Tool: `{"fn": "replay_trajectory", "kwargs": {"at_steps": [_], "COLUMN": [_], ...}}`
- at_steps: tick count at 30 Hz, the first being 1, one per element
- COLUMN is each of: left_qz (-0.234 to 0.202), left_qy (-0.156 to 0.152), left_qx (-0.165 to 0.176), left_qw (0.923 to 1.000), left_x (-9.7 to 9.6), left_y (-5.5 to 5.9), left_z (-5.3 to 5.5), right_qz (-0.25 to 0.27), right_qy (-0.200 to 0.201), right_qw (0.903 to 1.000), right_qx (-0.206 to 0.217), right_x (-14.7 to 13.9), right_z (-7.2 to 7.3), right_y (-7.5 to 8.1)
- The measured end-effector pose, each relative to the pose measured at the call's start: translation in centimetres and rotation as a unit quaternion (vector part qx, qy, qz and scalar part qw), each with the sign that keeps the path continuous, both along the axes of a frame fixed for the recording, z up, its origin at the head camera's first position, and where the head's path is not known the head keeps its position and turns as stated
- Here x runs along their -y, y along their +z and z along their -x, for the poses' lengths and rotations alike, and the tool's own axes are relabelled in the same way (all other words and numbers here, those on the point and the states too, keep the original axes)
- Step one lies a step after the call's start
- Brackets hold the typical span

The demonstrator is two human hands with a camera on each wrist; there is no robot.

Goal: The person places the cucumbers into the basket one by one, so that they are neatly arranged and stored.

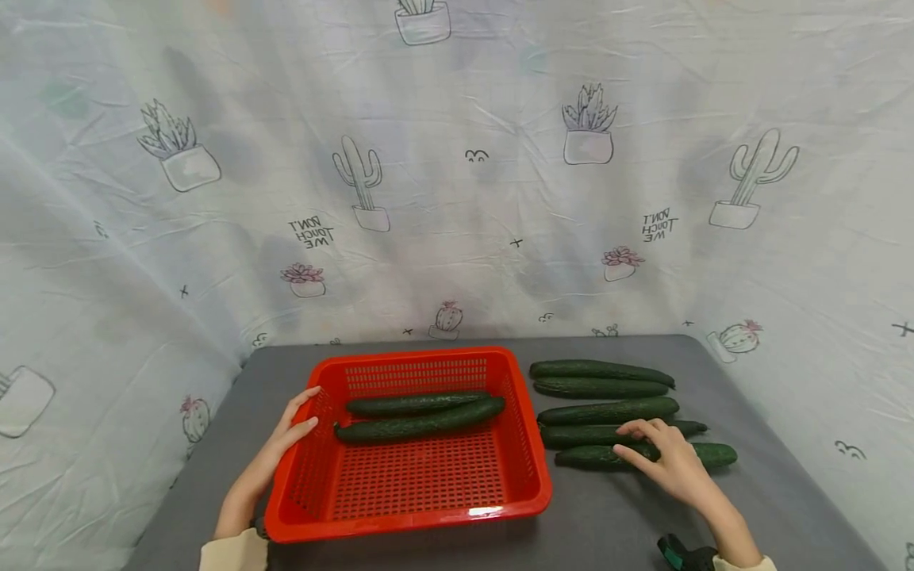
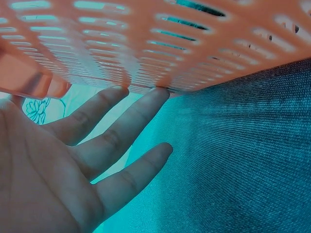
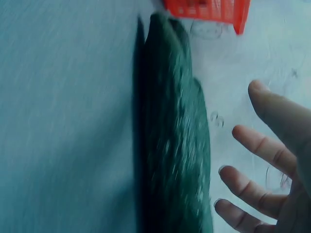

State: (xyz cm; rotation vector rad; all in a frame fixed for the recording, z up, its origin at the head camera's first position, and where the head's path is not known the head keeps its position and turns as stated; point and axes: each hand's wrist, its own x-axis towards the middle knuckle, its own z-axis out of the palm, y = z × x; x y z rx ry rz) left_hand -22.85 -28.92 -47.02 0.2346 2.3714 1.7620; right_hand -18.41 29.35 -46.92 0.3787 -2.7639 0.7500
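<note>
My left hand (image 1: 274, 449) holds the basket (image 1: 385, 523), and my right hand (image 1: 670, 460), fingers apart over the nearest cucumber (image 1: 589, 457), should find it firm, slightly slick, best gripped mid-length.

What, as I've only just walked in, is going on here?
A person is handling cucumbers at a grey table. Their left grip rests on the left rim of a red basket, where two cucumbers lie. Five more cucumbers lie on the table to the basket's right. The right grip hovers over the nearest of those, fingers spread and holding nothing.
</note>
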Motion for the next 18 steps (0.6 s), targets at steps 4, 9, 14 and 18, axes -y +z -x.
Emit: {"fn": "replay_trajectory", "kwargs": {"at_steps": [4, 9, 14, 18], "left_qz": [-0.003, -0.011, -0.009, -0.016], "left_qy": [-0.006, -0.006, -0.008, -0.005], "left_qx": [-0.006, -0.009, -0.013, -0.008], "left_qw": [1.0000, 0.9999, 0.9998, 0.9998], "left_x": [0.1, 0.2, 0.0, -0.1], "left_y": [0.2, 0.3, 0.2, 0.1], "left_z": [0.0, 0.0, -0.2, -0.3], "right_qz": [-0.025, -0.031, -0.058, -0.081], "right_qy": [-0.013, -0.006, 0.007, 0.009], "right_qw": [0.9995, 0.9993, 0.9979, 0.9965], "right_qx": [-0.012, -0.018, -0.027, -0.021], "right_x": [-1.6, -3.2, -4.1, -4.3], "right_z": [-0.2, -0.5, -0.9, -0.9], "right_y": [-0.8, -1.5, -2.1, -2.6]}}
